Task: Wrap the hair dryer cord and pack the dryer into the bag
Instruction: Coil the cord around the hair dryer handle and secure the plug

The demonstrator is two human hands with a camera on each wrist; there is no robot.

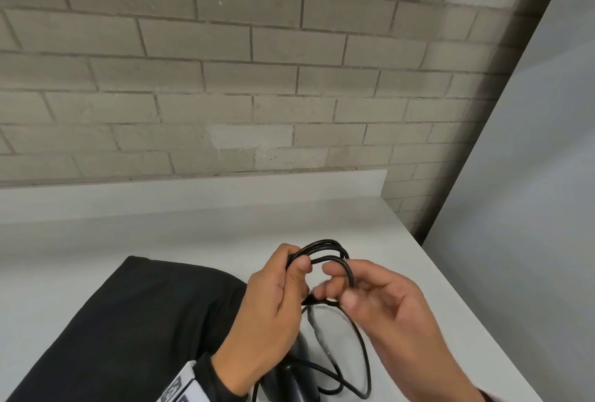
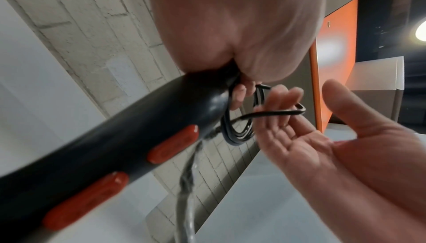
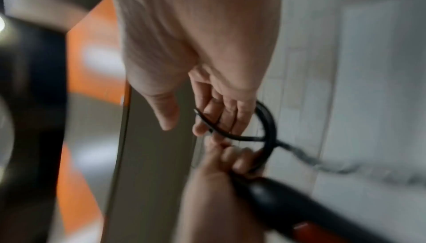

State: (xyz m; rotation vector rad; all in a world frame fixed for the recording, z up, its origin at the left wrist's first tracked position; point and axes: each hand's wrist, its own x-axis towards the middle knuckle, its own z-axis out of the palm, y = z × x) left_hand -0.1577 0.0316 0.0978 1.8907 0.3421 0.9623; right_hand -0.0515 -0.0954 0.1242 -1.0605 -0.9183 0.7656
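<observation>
- Nearest in the head view, the black hair dryer (image 1: 291, 376) hangs at the bottom edge under the left wrist; the left wrist view shows two orange-red switches (image 2: 173, 145) on its handle.
- A loose loop of the black cord (image 1: 357, 350) droops from the hands toward the white table (image 1: 96, 240) beside the dryer.
- The left hand (image 1: 273, 305) has its fingers curled round the end of the dryer's handle and the gathered coils of cord, with the thumb pressed over them.
- The right hand (image 1: 383, 302) is half open, fingers loosely bent, with a strand of cord draped across the fingers (image 2: 280, 101); whether it pinches the strand I cannot tell.
- The coils (image 1: 325, 250) stand up between the two hands, above the table.
- To the left, the black bag (image 1: 135, 321) lies flat on the table, partly hidden by the left forearm.
- A patterned wrist strap (image 1: 180, 385) sits on the left wrist.
- Beyond the table's raised back edge stands a grey brick wall (image 1: 225, 63).
- On the right a pale panel (image 1: 531, 176) slants upward.
- The wrist views show an orange panel (image 2: 334, 55) behind the hands.
</observation>
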